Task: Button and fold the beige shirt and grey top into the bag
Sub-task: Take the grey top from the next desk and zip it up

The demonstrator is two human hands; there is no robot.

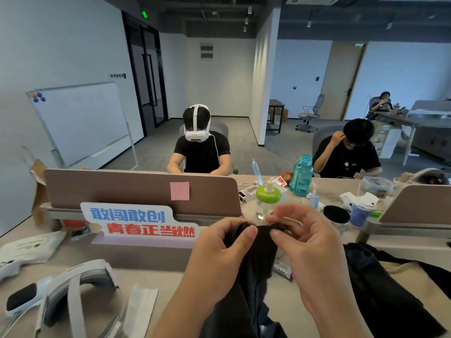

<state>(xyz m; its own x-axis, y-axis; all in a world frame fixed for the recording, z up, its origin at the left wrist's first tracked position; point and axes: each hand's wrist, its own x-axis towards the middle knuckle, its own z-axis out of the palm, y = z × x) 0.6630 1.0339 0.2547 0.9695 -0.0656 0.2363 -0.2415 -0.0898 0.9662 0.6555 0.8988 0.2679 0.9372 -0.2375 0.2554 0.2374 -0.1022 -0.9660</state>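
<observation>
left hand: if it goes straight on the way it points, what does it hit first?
Probably the green-capped bottle, just past the dark top that the left hand pinches. The right hand sits just right of that line and might be brushed first; depth is unclear.

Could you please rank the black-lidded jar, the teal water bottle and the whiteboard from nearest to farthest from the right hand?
1. Black-lidded jar, just beyond the right hand.
2. Teal water bottle, farther back.
3. Whiteboard, far left.
</observation>
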